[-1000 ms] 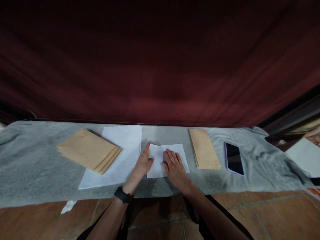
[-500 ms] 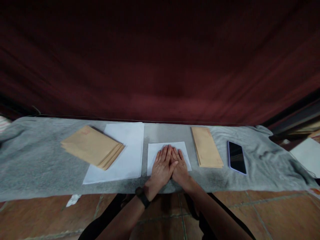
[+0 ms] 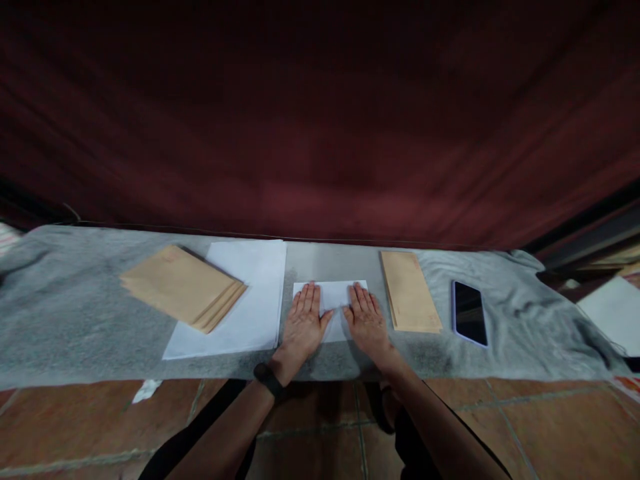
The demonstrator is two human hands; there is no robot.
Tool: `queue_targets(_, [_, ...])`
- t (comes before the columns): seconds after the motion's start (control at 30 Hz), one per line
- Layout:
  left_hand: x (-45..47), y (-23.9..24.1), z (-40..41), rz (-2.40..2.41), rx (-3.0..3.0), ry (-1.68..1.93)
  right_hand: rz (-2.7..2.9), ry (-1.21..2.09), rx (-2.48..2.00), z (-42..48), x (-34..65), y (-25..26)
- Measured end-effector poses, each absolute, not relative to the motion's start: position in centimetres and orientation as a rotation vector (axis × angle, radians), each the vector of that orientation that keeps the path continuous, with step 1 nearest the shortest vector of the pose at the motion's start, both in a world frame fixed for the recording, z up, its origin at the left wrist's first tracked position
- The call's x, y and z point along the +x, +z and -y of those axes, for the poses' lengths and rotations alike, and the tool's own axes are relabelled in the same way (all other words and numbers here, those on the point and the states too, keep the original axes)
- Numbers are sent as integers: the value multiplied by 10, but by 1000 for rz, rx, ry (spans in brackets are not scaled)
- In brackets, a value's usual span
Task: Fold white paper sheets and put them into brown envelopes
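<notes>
A folded white sheet of paper (image 3: 333, 296) lies on the grey cloth (image 3: 60, 320) in front of me. My left hand (image 3: 304, 321) rests flat on its left part, fingers stretched out; a dark band is on that wrist. My right hand (image 3: 367, 319) lies flat on the sheet's right part, fingers also stretched. A gap of bare paper shows between the two hands. Neither hand holds anything.
A stack of white sheets (image 3: 255, 300) lies left of my hands, with several tan envelopes (image 3: 183, 288) on top of it. More tan envelopes (image 3: 410, 290) lie to the right, then a dark phone (image 3: 469, 313). A dark red curtain (image 3: 320, 133) hangs behind. Tiled floor (image 3: 550, 427) lies below.
My left hand came from the sheet's left edge onto it beside the right hand. Both hands then slid apart toward the sheet's two sides.
</notes>
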State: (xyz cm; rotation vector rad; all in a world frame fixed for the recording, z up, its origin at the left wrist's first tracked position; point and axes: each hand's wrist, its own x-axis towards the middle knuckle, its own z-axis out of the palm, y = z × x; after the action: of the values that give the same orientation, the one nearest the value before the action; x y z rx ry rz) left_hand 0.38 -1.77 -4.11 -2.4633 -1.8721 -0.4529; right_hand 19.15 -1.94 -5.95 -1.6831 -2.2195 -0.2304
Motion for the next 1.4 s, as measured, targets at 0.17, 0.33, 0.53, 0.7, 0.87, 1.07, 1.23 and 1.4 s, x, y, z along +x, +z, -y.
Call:
queue_targets(0.17, [-4, -43, 20, 1930, -2404, -472, 2164, -271, -1714, 24, 199, -60])
queue_targets(0.33, [-7, -42, 23, 1963, -2347, -489, 2108, -281, -1749, 30, 208, -61])
queue_targets(0.53, [13, -32, 40, 1811, -2443, -559, 2148, -108, -1701, 32, 204, -46])
queue_targets(0.7, [29, -40, 57, 1687, -2630, -555, 2330, 81, -1565, 40, 181, -42])
queue_targets(0.87, [25, -42, 58, 1708, -2663, -463, 2408, 72, -1550, 48, 177, -47])
queue_targets(1.07, [16, -35, 61, 1702, -2671, -453, 2364, -71, -1642, 46, 193, -48])
queue_targets(1.23, [11, -31, 64, 1717, -2653, -450, 2337, -157, -1635, 46, 208, -53])
queue_targets(1.4, [10, -30, 65, 1777, -2636, -457, 2305, -181, -1647, 49, 219, -58])
